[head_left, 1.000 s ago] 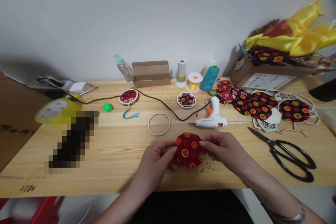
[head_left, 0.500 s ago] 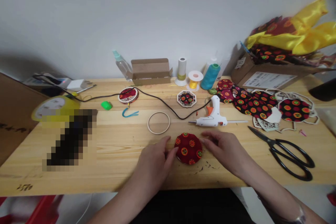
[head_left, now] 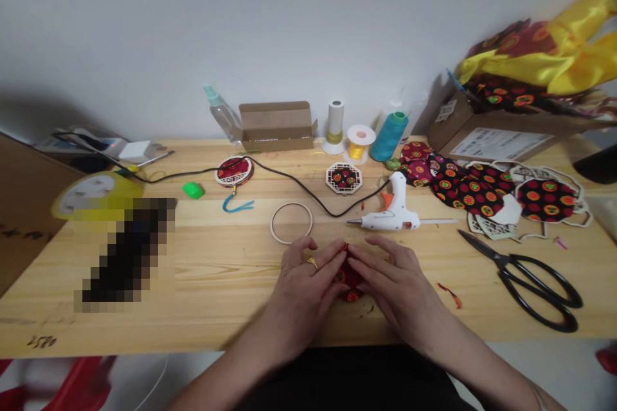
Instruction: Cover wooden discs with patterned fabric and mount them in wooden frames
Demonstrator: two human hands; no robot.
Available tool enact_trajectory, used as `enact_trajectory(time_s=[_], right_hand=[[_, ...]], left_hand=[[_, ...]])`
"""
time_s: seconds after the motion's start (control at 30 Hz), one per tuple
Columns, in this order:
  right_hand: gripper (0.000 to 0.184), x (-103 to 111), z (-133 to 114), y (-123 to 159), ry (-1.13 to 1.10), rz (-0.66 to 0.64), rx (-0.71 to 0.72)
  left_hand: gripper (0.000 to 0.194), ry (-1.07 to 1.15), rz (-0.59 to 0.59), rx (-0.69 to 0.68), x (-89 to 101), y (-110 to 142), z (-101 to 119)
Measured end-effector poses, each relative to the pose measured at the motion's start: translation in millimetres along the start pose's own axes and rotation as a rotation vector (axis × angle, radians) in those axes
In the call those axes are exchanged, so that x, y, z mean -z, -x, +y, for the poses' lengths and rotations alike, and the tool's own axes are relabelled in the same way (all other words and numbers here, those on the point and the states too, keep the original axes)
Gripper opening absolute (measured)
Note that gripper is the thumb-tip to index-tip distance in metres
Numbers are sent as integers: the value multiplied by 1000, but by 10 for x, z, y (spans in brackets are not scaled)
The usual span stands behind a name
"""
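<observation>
My two hands come together at the front middle of the wooden table. Between them lies a round red printed fabric disc, mostly hidden under my fingers. My left hand, with a gold ring on one finger, presses on its left side. My right hand covers its right side, with the fingertips meeting those of my left hand above it.
A white glue gun lies beyond my hands, its black cord trailing left. Next to it are a thin wooden hoop and an octagonal lattice frame. Black-handled scissors and printed fabric pieces lie right.
Both hands have moved in from the sides and now cover most of the fabric disc, which was mostly visible before. The whole view has shifted slightly.
</observation>
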State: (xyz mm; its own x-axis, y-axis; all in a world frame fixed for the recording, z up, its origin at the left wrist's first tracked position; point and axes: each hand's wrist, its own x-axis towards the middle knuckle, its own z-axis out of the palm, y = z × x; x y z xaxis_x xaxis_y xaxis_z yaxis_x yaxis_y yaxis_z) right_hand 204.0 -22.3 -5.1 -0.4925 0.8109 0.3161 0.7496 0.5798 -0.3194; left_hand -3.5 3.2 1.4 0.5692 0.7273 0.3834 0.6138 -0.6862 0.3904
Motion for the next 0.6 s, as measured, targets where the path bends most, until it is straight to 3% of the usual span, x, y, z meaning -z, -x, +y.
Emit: enact_trajectory(time_s=[0.13,0.6], right_hand=[[36,-7,21,17,-6,-46,-16],[28,9,31,1,-44,9,-105]], left_hand=[[35,-1,-19,9,-26,7,-10],[33,-85,-32,67,-22,45,-4]])
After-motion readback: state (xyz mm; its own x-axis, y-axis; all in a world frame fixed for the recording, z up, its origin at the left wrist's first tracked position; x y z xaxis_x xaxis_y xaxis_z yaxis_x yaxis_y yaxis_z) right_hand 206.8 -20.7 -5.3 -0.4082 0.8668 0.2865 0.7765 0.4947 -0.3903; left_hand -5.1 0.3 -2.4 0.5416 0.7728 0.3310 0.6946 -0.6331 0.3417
